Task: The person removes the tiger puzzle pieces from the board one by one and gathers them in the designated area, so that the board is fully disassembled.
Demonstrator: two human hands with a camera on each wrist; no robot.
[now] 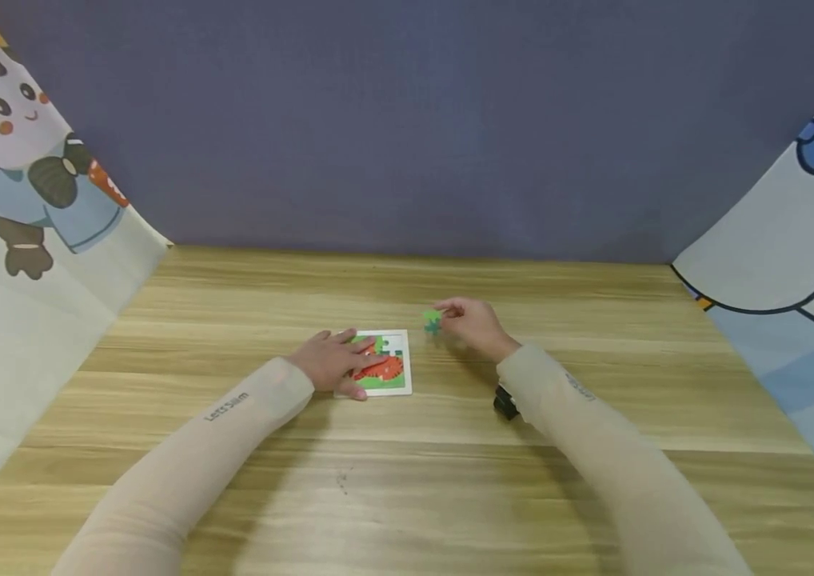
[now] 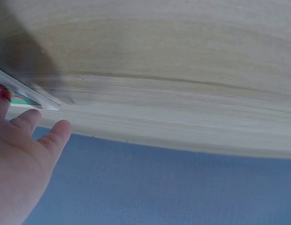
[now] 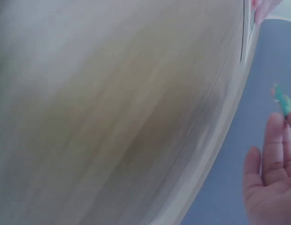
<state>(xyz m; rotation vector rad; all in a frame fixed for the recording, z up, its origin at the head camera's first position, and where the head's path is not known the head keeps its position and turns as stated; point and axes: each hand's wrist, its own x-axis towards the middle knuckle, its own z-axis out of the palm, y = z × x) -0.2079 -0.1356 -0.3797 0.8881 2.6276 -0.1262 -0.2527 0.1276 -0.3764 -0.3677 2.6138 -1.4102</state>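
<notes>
A small jigsaw puzzle in a white frame [image 1: 408,364] lies on the table, its picture red and green. White backing shows at its upper right corner. My left hand [image 1: 331,362] rests over the left part of the puzzle with fingers spread, hiding that side. To the right of the frame, my right hand [image 1: 473,326] pinches a green and teal puzzle piece [image 1: 432,322] between thumb and fingertips. In the right wrist view the same piece [image 3: 283,101] sticks up from the fingertips, held above the table.
A black device [image 1: 504,402] shows at the right wrist. The wooden table [image 1: 378,496] runs back to a dark blue partition [image 1: 407,128]. Printed cartoon panels stand on the left [image 1: 90,264] and the right [image 1: 760,240].
</notes>
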